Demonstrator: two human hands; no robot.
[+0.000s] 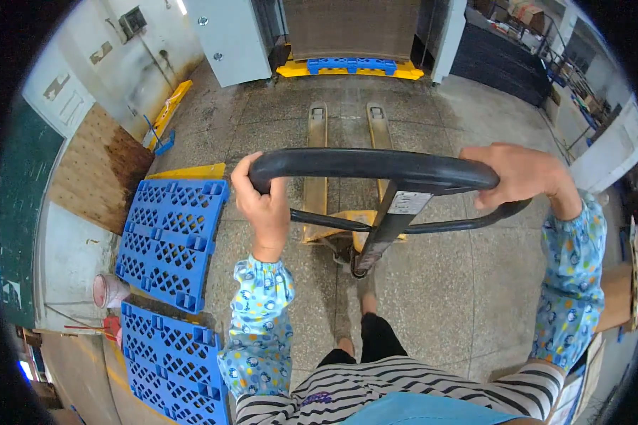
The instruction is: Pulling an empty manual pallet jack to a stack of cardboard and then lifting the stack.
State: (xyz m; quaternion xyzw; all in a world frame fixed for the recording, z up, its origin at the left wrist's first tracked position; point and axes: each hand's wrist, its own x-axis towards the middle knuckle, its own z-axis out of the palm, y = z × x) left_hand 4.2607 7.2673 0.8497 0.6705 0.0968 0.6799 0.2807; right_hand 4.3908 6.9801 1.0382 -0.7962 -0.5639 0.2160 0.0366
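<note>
Both my hands grip the black looped handle (376, 163) of a yellow pallet jack. My left hand (261, 202) wraps round the loop's left end, and my right hand (521, 176) closes over its right end. From the loop a dark stem (383, 237) runs down to the wheel base near my feet. Two worn yellow forks (317, 145) point away from me over the speckled floor, with nothing on them. Patterned blue sleeve covers (261, 312) reach up both forearms.
Blue plastic pallets (170, 237) lie along the left side, beside a plywood board (96, 166). Ahead, a large brown load (354, 28) stands on a blue pallet (351, 65) in a doorway with an open grey door (230, 39). A pink bucket (108, 290) sits left.
</note>
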